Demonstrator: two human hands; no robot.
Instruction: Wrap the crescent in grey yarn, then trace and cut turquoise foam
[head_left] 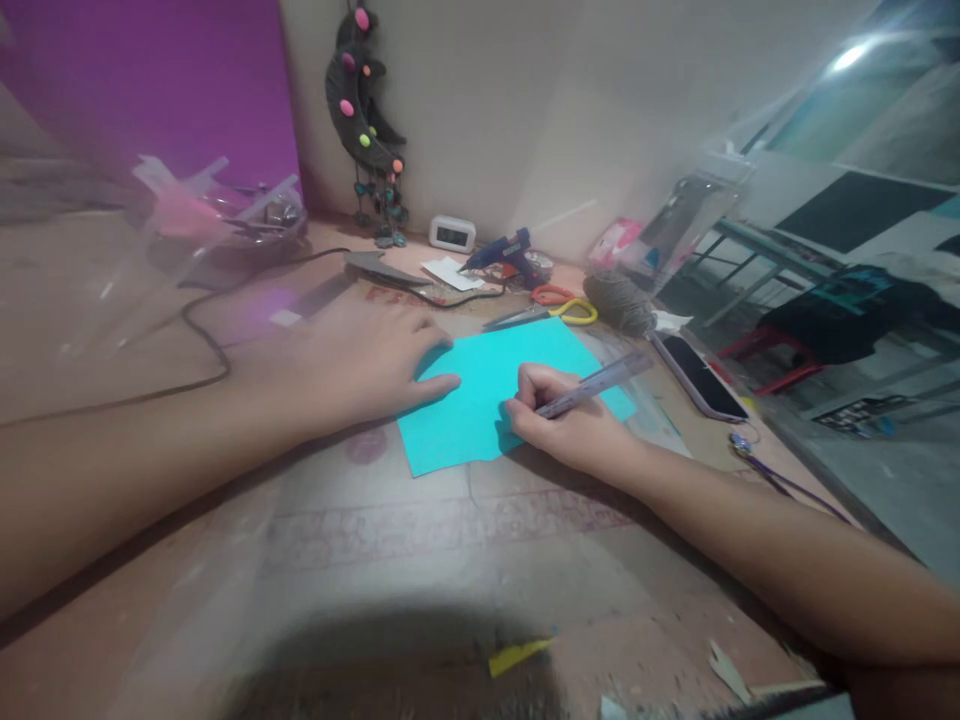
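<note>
A turquoise sheet of paper (472, 400) lies on the table in front of me. My right hand (562, 415) is closed around a pen (596, 385), whose upper end slants to the right. The pen's tip is hidden behind my fingers, and the hand rests on the paper. At the sheet's left edge lies my left hand (382, 365), palm down, thumb and fingers apart, its thumb on the paper. Just beyond the sheet are scissors (577, 310) with yellow and orange handles.
A blue glue gun (502, 250), a small white digital clock (452, 233) and grey yarn (619, 298) stand along the back. To the right lies a phone (699, 375). A dark cord (202, 335) crosses the left side. A yellow scrap (517, 656) lies near the front edge.
</note>
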